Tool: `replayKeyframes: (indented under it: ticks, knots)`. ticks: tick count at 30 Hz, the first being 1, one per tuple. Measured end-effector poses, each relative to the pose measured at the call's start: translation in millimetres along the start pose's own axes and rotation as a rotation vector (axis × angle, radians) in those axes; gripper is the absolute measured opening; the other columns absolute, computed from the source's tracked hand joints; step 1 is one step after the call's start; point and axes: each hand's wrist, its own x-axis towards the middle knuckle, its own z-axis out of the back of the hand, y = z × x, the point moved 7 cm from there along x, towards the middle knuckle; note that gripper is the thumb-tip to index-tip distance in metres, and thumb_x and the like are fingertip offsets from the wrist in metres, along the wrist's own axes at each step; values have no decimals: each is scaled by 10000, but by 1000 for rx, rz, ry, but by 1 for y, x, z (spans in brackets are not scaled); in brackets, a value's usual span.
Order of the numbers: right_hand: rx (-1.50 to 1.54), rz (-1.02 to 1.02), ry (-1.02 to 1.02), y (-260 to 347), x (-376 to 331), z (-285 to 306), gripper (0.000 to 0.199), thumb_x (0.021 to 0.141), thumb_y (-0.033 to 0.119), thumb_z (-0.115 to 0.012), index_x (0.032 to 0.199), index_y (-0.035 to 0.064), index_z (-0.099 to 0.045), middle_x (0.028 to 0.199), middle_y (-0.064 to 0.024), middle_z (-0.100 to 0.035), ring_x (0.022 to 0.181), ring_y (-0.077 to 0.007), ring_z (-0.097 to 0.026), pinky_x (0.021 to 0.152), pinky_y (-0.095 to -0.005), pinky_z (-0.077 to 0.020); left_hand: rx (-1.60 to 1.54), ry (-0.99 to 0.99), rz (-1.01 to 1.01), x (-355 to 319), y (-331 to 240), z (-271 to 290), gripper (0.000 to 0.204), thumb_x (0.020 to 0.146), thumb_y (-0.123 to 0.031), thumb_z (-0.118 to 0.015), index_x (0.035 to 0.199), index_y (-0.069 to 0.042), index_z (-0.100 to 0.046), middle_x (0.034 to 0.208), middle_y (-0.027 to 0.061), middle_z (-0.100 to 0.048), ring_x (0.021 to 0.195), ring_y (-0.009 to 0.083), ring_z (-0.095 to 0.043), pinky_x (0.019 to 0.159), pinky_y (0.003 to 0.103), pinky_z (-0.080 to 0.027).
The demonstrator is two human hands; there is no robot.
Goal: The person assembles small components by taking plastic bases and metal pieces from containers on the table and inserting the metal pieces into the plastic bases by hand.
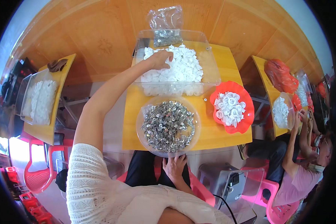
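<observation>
As your left hand (161, 59) sits half-curled on the white pieces (186, 63) in the bin (212, 69), grip unclear, your right hand (174, 166) spreads at the bowl (139, 125); pieces look light, stiffish: pinch edges!

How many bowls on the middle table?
2: a clear bowl of metal bits at the table's near edge, and a red bowl of white pieces to its right. None seems hidden.

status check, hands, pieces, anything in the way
Left hand at white pieces in clear bin, grip unclear. Right hand at near rim of bowl of metal pieces. Nothing visibly blocking left hand.
</observation>
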Motion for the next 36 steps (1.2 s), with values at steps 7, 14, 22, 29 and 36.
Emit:
replayKeyframes:
  ticks: [7, 14, 22, 29, 36]
  knots:
    - [7, -7, 18, 7, -4, 1, 519, 655, 299, -677, 1120, 125, -526, 1187, -184, -359, 1068, -461, -365, 834, -582, -344, -295, -122, 205, -38, -21, 26, 222, 755, -125, -613, 957, -53, -556, 880, 129, -590, 785, 252, -601, 659, 338, -515]
    - [20, 11, 12, 11, -12, 4, 557, 679, 284, -660, 1188, 168, -465, 1244, -185, -329, 1119, -463, -342, 817, -600, -348, -1409, -116, 89, -95, -76, 58, 376, 765, -6, -621, 1075, -35, -410, 1027, 111, -473, 1052, 243, -538, 841, 249, -493]
    - [12, 1, 22, 9, -20, 8, 671, 660, 286, -689, 1267, 196, -416, 1280, -189, -301, 1122, -442, -338, 832, -558, -360, -1807, -57, -280, -211, -204, 38, 534, 590, -78, -781, 1014, -77, -456, 941, 47, -498, 970, 292, -567, 870, 381, -460]
    - [267, 89, 39, 0, -28, 16, 682, 635, 187, -724, 1244, 185, -417, 1312, -174, -295, 1164, -442, -315, 913, -530, -335, -2041, -210, -175, -268, -213, -21, 404, 667, -151, -764, 975, -83, -512, 960, 63, -573, 916, 268, -609, 812, 376, -502]
    - [921, -255, -8, -47, -32, 31, 276, 725, 68, -651, 992, 52, -580, 961, -99, -547, 910, -226, -553, 720, -353, -474, -2046, -297, -55, -289, -213, -72, 306, 784, -232, -665, 1018, -58, -573, 980, 146, -581, 838, 256, -627, 666, 283, -534]
